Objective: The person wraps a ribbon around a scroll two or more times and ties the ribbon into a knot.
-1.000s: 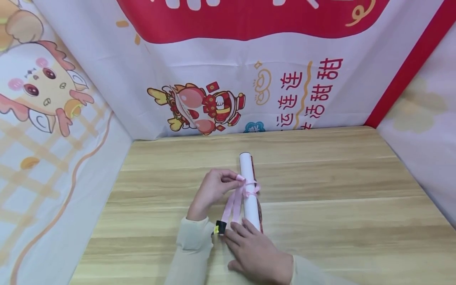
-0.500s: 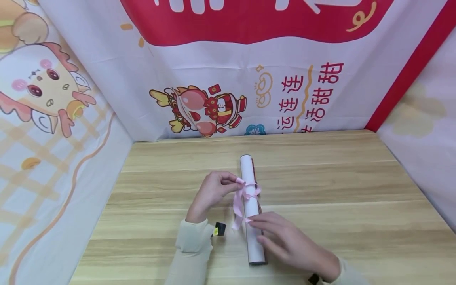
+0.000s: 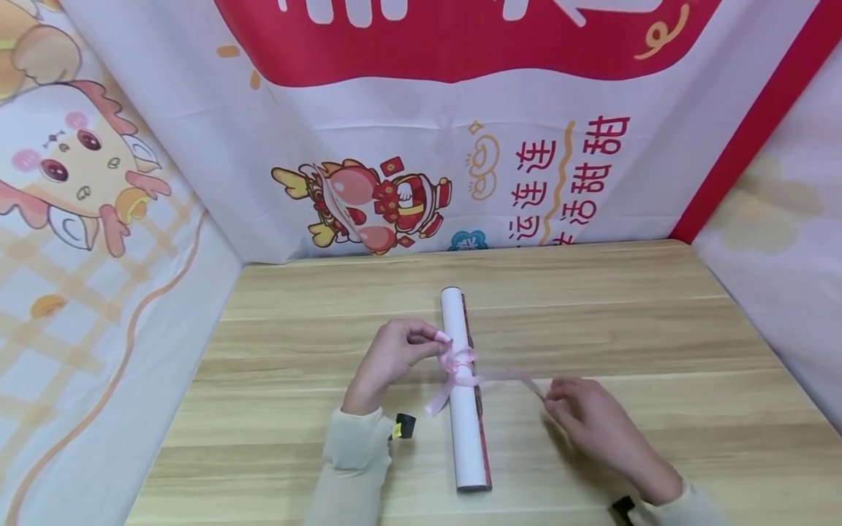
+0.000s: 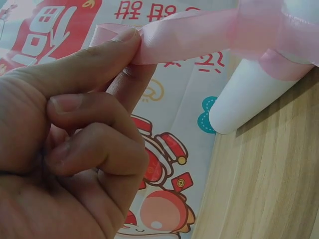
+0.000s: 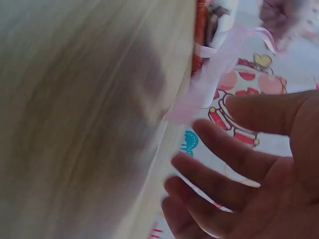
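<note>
A white paper roll with a red patterned edge lies lengthwise on the wooden table. Pink ribbon is wound round its middle. My left hand, just left of the roll, pinches one ribbon end between thumb and index finger; the left wrist view shows this ribbon stretched to the roll. To the right of the roll is my right hand. A ribbon tail reaches close to its fingertips in the right wrist view, where thumb and index finger are spread apart. Another loose tail hangs on the roll's left side.
The wooden table ends at a printed white and red cloth behind it. Printed cloth also hangs on the left, with more cloth on the right. A small black piece sits by the left cuff.
My right hand has gone from the roll's lower end, across it and away to the right, drawing a ribbon tail over the roll. The left hand keeps its pinch in nearly the same place.
</note>
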Motion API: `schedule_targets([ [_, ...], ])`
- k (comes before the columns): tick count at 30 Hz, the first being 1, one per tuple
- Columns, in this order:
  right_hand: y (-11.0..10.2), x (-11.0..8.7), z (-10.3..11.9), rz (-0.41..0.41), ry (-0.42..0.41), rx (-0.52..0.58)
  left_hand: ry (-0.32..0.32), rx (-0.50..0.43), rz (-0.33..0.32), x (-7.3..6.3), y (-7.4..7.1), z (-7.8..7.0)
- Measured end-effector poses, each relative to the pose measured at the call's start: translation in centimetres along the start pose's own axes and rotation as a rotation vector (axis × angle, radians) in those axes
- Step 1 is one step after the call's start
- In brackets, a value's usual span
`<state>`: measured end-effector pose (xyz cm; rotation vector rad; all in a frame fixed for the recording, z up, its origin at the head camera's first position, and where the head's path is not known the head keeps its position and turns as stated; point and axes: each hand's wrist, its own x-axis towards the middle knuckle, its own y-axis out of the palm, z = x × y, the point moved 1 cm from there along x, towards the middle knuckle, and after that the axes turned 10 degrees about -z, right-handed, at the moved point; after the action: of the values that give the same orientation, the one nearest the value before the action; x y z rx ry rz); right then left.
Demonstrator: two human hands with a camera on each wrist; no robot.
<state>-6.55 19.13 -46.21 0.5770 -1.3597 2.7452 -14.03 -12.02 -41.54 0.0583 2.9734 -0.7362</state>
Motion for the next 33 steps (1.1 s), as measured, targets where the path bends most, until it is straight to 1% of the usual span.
schedule_targets([
  [3, 0.4, 0.6, 0.8, -0.027, -0.112, -0.125, 0.001, 0.012, 0.007, 0.1, 0.2, 0.0],
  [5, 0.9, 1.4, 2.1, -0.038, -0.174, -0.171, 0.003, 0.021, 0.007, 0.1, 0.1, 0.1],
  [7, 1.7, 2.4, 3.3, -0.008, -0.218, -0.192, 0.000, 0.020, 0.010, 0.1, 0.1, 0.2],
  [9, 2.7, 3.4, 4.4, 0.041, -0.239, -0.210, -0.005, 0.015, 0.012, 0.1, 0.2, 0.3],
  [12, 4.2, 4.8, 5.4, 0.161, -0.201, -0.224, -0.007, 0.011, 0.019, 0.1, 0.2, 0.4],
  [15, 5.2, 5.7, 5.9, 0.267, -0.112, -0.189, 0.003, 0.016, 0.027, 0.1, 0.3, 0.3],
  [18, 5.3, 6.0, 6.1, 0.314, -0.034, -0.106, 0.008, 0.019, 0.033, 0.1, 0.3, 0.2],
  [20, 5.0, 6.1, 6.2, 0.318, 0.003, -0.063, 0.012, 0.017, 0.032, 0.1, 0.3, 0.1],
  [23, 4.3, 6.2, 6.2, 0.297, 0.045, -0.034, 0.017, 0.013, 0.030, 0.1, 0.2, 0.0],
  [25, 3.9, 6.3, 6.0, 0.280, 0.062, -0.044, 0.018, 0.011, 0.029, 0.1, 0.1, -0.1],
  [29, 3.3, 6.6, 5.6, 0.254, 0.081, -0.071, 0.000, 0.012, 0.027, 0.2, 0.1, 0.0],
  [33, 2.9, 6.7, 5.3, 0.226, 0.070, -0.117, -0.009, 0.010, 0.032, 0.2, 0.1, 0.2],
])
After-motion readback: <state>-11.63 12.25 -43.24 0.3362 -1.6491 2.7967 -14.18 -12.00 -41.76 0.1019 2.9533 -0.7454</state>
